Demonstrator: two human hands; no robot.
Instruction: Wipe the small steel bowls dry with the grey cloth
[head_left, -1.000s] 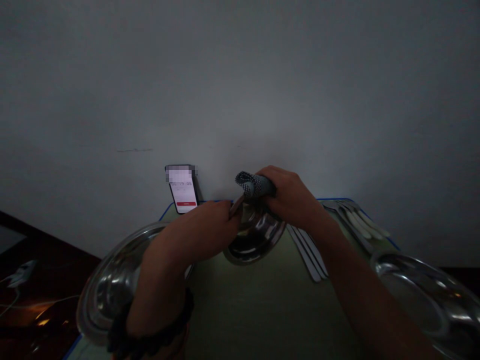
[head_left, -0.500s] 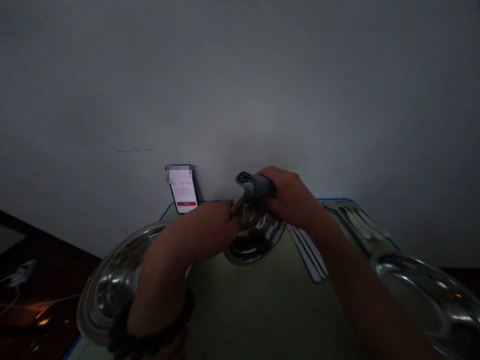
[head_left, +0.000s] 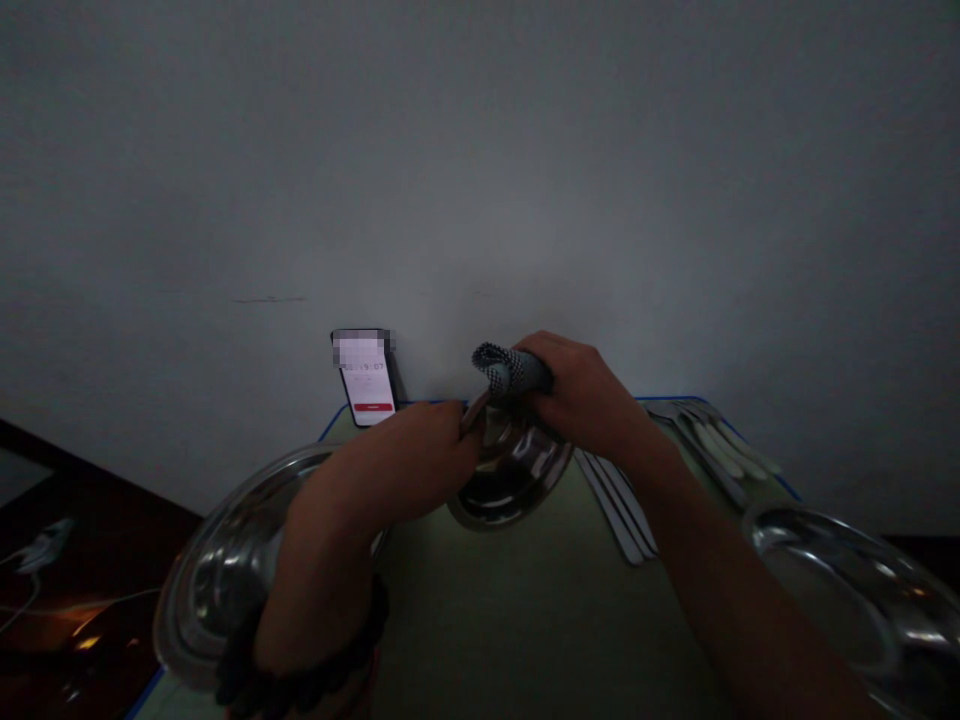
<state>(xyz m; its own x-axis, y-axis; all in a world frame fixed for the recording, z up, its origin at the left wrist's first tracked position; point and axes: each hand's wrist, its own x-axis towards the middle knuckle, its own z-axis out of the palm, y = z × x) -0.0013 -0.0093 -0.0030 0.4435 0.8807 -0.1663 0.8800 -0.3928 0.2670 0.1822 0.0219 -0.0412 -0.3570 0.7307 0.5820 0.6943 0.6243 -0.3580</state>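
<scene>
My right hand (head_left: 574,385) is closed around a bunched, checkered cloth (head_left: 517,371), which is wrapped about one end of a slim piece of cutlery (head_left: 475,410). Closed on the other part of that piece is my left hand (head_left: 431,455), a dark beaded bracelet at its wrist. Cloth and fingers hide which kind of cutlery it is. Directly below both hands is a small shiny metal bowl (head_left: 510,495), partly covered by them.
A lit phone (head_left: 367,380) leans on the wall behind the green table (head_left: 525,620). Large metal basins (head_left: 217,570) flank my arms, another basin (head_left: 885,590) on the right. Several metal cutlery handles (head_left: 619,510) lie right of the bowl, with pale-handled cutlery (head_left: 724,445) beyond.
The digits on the phone screen have changed. Both hands, the cloth and the cutlery piece stay in practically the same place.
</scene>
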